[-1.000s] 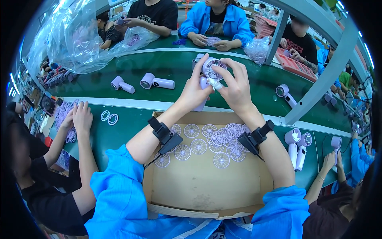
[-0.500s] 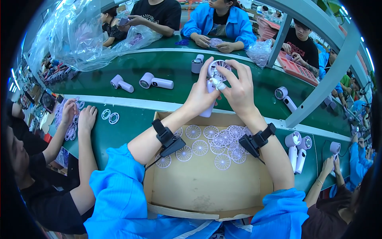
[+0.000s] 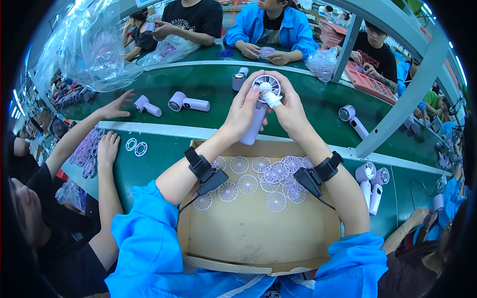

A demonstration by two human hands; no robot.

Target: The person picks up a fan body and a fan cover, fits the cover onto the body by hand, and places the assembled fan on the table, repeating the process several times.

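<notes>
Shows at left heaped lilac rings (image 3: 85, 154), too tangled to tell apart. Next, in a cardboard carton (image 3: 258, 236), spoked discs (image 3: 247, 183), overlapping, some partly covered by black wrist devices (image 3: 309, 181). Clasps with the left hand (image 3: 241, 111), thumb on the grille, a lilac handheld fan (image 3: 253, 126), above the carton's far edge; hides most fingers behind. Cups the opposite side with the right hand (image 3: 290, 107), covering part of the grille with a white-wrapped thumb. At far right, a co-worker's hand (image 3: 420, 217), dim near the rim.

Lilac handheld fan (image 3: 253, 125), tan cardboard box (image 3: 263, 231), bright-blue sleeves (image 3: 146, 231)
</notes>
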